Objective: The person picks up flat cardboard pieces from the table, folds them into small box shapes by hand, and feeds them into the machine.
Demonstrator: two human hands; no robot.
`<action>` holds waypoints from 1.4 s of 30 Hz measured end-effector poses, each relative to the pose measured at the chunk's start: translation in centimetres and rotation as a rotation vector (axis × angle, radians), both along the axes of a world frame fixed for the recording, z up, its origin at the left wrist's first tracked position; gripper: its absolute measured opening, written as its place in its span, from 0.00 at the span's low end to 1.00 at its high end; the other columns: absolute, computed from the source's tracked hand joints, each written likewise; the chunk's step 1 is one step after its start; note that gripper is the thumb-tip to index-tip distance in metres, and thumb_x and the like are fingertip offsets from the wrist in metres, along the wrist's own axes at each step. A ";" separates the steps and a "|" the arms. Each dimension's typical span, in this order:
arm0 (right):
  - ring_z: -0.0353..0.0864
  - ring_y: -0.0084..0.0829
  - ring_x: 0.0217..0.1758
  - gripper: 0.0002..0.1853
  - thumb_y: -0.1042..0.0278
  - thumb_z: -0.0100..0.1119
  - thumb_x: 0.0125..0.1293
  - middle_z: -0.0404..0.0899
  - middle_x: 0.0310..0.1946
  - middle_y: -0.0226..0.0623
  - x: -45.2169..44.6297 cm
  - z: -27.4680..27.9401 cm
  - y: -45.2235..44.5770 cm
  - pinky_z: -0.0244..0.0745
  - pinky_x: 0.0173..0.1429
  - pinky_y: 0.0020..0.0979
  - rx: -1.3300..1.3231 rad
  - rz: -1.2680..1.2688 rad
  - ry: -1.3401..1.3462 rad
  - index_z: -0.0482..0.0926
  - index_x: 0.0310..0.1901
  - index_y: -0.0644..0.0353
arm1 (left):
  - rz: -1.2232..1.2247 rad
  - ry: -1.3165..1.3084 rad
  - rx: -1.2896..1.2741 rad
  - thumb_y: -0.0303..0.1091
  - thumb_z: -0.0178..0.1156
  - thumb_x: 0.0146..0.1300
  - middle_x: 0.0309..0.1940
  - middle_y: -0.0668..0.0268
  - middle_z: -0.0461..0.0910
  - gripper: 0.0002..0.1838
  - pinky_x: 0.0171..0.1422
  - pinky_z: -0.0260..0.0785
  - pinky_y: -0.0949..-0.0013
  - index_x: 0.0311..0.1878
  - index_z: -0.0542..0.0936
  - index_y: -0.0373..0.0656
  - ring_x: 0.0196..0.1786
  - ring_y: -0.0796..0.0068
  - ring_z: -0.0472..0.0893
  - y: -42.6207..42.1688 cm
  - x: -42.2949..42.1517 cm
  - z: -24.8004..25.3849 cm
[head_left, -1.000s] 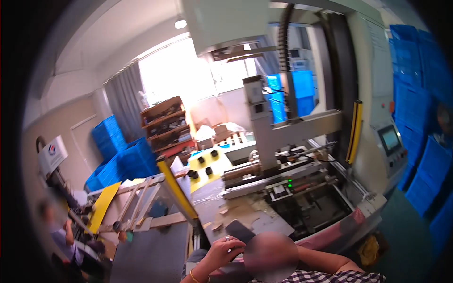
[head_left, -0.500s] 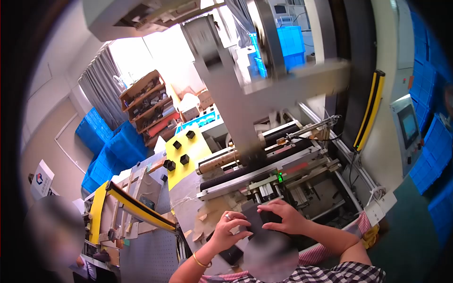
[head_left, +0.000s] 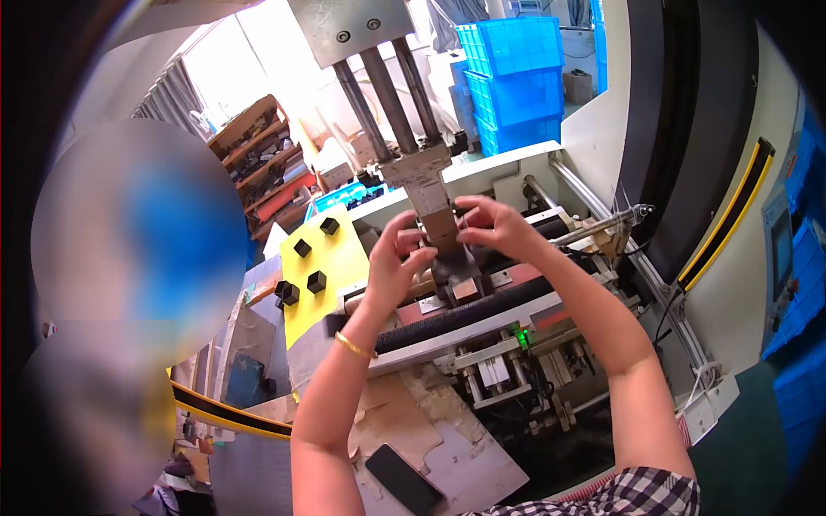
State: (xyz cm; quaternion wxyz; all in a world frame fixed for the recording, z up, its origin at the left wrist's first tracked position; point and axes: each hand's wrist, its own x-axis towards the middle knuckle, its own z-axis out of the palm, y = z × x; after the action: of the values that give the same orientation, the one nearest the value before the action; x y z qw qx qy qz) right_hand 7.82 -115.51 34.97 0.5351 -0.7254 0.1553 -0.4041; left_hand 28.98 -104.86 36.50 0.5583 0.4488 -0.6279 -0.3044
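My left hand (head_left: 401, 260) and my right hand (head_left: 495, 229) flank a brown block (head_left: 440, 227) under the machine's metal press head (head_left: 417, 172). The fingers of both hands are bent and spread, with gaps between thumb and forefinger. Their tips lie close to the block's sides; whether they touch it I cannot tell. Just below the block sits a dark piece (head_left: 453, 265), partly shadowed, its exact shape unclear. Behind a black roller (head_left: 482, 311) lies this working spot. A gold bangle (head_left: 354, 346) circles my left wrist.
Several black boxes (head_left: 317, 281) stand on a yellow sheet (head_left: 335, 249) at left. A phone (head_left: 404, 478) lies on the board (head_left: 477, 460) before me. Yellow-black safety bars (head_left: 727, 219) edge the machine. Blue crates (head_left: 514, 86) are stacked behind. A blurred person is at left.
Both hands have moved forward, from near my body to beside the block under the press head. The press head has stopped blurring and stands higher. My view has shifted.
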 end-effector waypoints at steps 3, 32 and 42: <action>0.82 0.27 0.49 0.34 0.62 0.74 0.57 0.86 0.43 0.38 0.0 2.4 -1.1 0.76 0.56 0.29 -0.683 -0.199 0.193 0.71 0.65 0.57 | 0.127 -0.383 -0.083 0.26 0.72 0.54 0.45 0.61 0.84 0.39 0.58 0.74 0.65 0.69 0.67 0.42 0.49 0.70 0.83 -1.5 0.9 1.8; 0.81 0.44 0.51 0.19 0.70 0.59 0.66 0.83 0.46 0.42 23.4 -10.9 70.1 0.77 0.56 0.38 -0.503 1.409 0.614 0.77 0.59 0.56 | 2.267 0.280 1.693 0.31 0.61 0.61 0.54 0.46 0.78 0.15 0.57 0.77 0.52 0.52 0.81 0.41 0.57 0.50 0.80 120.3 6.8 -32.3; 0.77 0.45 0.59 0.20 0.64 0.51 0.70 0.78 0.54 0.51 25.5 -10.2 75.9 0.73 0.62 0.39 -0.314 1.532 0.966 0.75 0.61 0.60 | 2.249 0.212 1.835 0.36 0.55 0.67 0.57 0.56 0.77 0.12 0.55 0.77 0.52 0.48 0.84 0.45 0.56 0.52 0.80 125.0 5.2 -33.6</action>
State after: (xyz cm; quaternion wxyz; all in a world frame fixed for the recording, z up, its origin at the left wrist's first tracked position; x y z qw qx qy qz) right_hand 33.36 -39.62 24.75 0.4291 -0.7844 -0.2177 0.3915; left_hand 34.14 20.12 2.86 0.0626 0.8614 0.5030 -0.0323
